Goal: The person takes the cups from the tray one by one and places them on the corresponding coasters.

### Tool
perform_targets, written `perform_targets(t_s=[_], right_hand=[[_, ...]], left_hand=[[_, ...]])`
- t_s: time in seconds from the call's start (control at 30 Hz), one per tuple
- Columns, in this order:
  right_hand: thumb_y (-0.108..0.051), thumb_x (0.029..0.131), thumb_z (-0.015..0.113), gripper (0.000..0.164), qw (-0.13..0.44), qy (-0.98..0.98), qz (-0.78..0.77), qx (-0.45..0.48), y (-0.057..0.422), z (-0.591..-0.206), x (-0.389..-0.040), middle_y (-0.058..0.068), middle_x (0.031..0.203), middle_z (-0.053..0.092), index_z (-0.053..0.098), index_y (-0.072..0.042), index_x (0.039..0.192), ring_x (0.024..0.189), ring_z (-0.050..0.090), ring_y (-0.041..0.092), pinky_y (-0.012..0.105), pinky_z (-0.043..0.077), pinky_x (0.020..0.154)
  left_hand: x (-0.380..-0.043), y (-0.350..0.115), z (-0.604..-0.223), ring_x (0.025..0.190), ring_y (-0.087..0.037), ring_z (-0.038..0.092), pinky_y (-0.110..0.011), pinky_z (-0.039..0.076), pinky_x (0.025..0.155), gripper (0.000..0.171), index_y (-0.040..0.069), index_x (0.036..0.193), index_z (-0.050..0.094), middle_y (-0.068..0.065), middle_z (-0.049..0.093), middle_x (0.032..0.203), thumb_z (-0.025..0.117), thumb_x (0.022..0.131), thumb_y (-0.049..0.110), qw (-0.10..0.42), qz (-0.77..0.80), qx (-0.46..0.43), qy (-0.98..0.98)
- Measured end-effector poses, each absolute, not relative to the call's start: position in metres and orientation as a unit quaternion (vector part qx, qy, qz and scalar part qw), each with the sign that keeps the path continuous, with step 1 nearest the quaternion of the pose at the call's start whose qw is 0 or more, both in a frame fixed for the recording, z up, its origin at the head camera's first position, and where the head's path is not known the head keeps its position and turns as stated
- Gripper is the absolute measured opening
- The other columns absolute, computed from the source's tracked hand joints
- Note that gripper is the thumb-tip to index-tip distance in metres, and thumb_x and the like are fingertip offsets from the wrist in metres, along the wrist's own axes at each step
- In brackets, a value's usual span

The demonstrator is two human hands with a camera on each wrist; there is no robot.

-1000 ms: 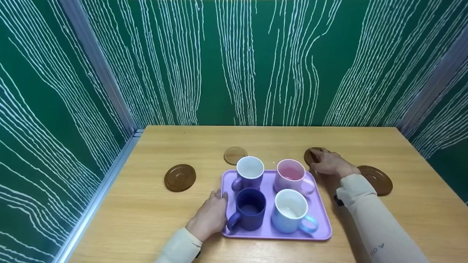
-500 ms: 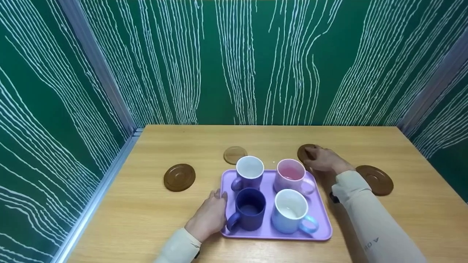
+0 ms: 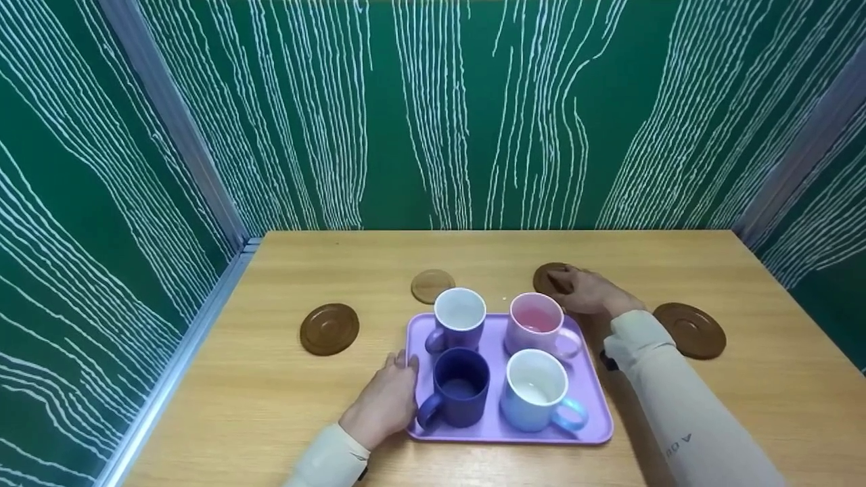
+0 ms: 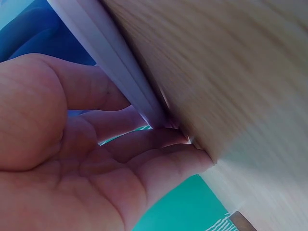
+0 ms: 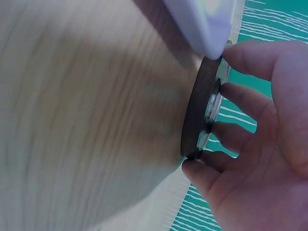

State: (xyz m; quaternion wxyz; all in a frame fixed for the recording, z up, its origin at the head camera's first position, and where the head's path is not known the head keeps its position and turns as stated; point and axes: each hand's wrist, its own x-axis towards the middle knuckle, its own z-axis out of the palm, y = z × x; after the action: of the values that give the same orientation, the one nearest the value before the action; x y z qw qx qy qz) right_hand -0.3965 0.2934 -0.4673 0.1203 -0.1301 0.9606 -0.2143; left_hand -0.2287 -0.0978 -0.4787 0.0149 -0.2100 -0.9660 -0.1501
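Note:
On the table lies a purple tray [image 3: 497, 335] bearing several mugs: a dark blue mug [image 3: 461, 399], a pale blue mug [image 3: 534, 399], a pink mug [image 3: 533, 328] and a purple mug with a white inside [image 3: 460, 325]. My left hand [image 3: 382, 402] holds the tray's left edge; its lower fingers touch the tabletop in the left wrist view. Beyond the tray's back right corner, my right hand [image 3: 592, 292] grips a dark brown round coaster [image 3: 544, 277]. In the right wrist view its fingertips rest across the coaster's face and edge, close to the tray corner.
Another dark brown coaster [image 3: 329, 329] lies left of the tray, and a large one [image 3: 691, 331] lies beyond my right forearm. A light wooden coaster [image 3: 431, 286] sits behind the purple mug. Green panels [image 3: 487, 122] with white lines enclose the table [image 3: 250, 406].
My right hand has slid the dark coaster leftward and slightly back, along behind the pink mug. The left hand, tray and mugs have stayed in place.

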Motion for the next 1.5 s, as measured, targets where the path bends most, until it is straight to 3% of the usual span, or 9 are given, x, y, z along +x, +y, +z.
perform_targets(t_s=[0.17,0.33,0.6,0.83,1.13,1.37,1.5], right_hand=[[-0.037,0.103,0.059,0.065,0.111,0.958,-0.221,-0.145,0.289,-0.469,-0.399,0.031,0.163,0.028,0.04,-0.012,0.16,0.148,0.027,0.056,0.07,0.026,0.118],[-0.03,0.102,0.061,0.062,0.09,0.957,-0.217,-0.171,0.286,-0.474,-0.402,0.035,0.162,0.026,0.043,-0.006,0.157,0.146,0.029,0.059,0.068,0.028,0.118],[-0.038,0.1,0.065,0.068,0.123,0.951,-0.238,-0.153,0.283,-0.476,-0.403,0.028,0.167,0.02,0.042,-0.015,0.159,0.15,0.02,0.057,0.07,0.022,0.119],[-0.046,0.099,0.066,0.072,0.125,0.95,-0.241,-0.157,0.28,-0.475,-0.403,0.027,0.168,0.02,0.041,-0.016,0.16,0.15,0.021,0.056,0.07,0.022,0.119],[-0.029,0.101,0.065,0.064,0.118,0.948,-0.239,-0.173,0.28,-0.474,-0.398,0.03,0.167,0.02,0.042,-0.013,0.159,0.149,0.021,0.058,0.069,0.023,0.118],[-0.043,0.1,0.065,0.068,0.122,0.947,-0.251,-0.16,0.285,-0.468,-0.397,0.027,0.166,0.024,0.043,-0.016,0.159,0.15,0.025,0.054,0.069,0.024,0.118],[-0.039,0.103,0.061,0.063,0.125,0.95,-0.248,-0.143,0.287,-0.457,-0.396,0.028,0.168,0.019,0.043,-0.017,0.159,0.151,0.019,0.056,0.071,0.022,0.117]], left_hand=[[-0.228,-0.098,-0.476,0.118,-0.047,0.06,-0.054,0.056,0.097,0.051,-0.014,0.137,0.056,-0.038,0.057,0.134,0.067,0.093,0.009,0.011,-0.155,-0.209,-0.965],[-0.23,-0.098,-0.476,0.131,-0.057,0.051,-0.058,0.048,0.107,0.058,-0.016,0.139,0.054,-0.042,0.051,0.14,0.069,0.095,0.018,-0.005,-0.161,-0.202,-0.966],[-0.229,-0.097,-0.479,0.133,-0.057,0.05,-0.057,0.046,0.109,0.059,-0.015,0.141,0.053,-0.042,0.05,0.142,0.068,0.096,0.021,-0.014,-0.166,-0.195,-0.966],[-0.229,-0.097,-0.478,0.133,-0.056,0.05,-0.057,0.046,0.109,0.057,-0.015,0.141,0.053,-0.042,0.05,0.141,0.066,0.097,0.018,-0.013,-0.166,-0.196,-0.966],[-0.228,-0.096,-0.48,0.131,-0.056,0.052,-0.057,0.048,0.107,0.054,-0.014,0.14,0.054,-0.04,0.052,0.14,0.066,0.095,0.012,-0.007,-0.162,-0.199,-0.966],[-0.228,-0.096,-0.48,0.123,-0.044,0.058,-0.052,0.054,0.101,0.049,-0.014,0.138,0.056,-0.036,0.057,0.135,0.064,0.094,0.008,0.014,-0.14,-0.208,-0.968],[-0.228,-0.098,-0.479,0.124,-0.046,0.058,-0.053,0.053,0.102,0.05,-0.014,0.138,0.055,-0.037,0.056,0.136,0.062,0.09,0.001,0.012,-0.146,-0.207,-0.967]])
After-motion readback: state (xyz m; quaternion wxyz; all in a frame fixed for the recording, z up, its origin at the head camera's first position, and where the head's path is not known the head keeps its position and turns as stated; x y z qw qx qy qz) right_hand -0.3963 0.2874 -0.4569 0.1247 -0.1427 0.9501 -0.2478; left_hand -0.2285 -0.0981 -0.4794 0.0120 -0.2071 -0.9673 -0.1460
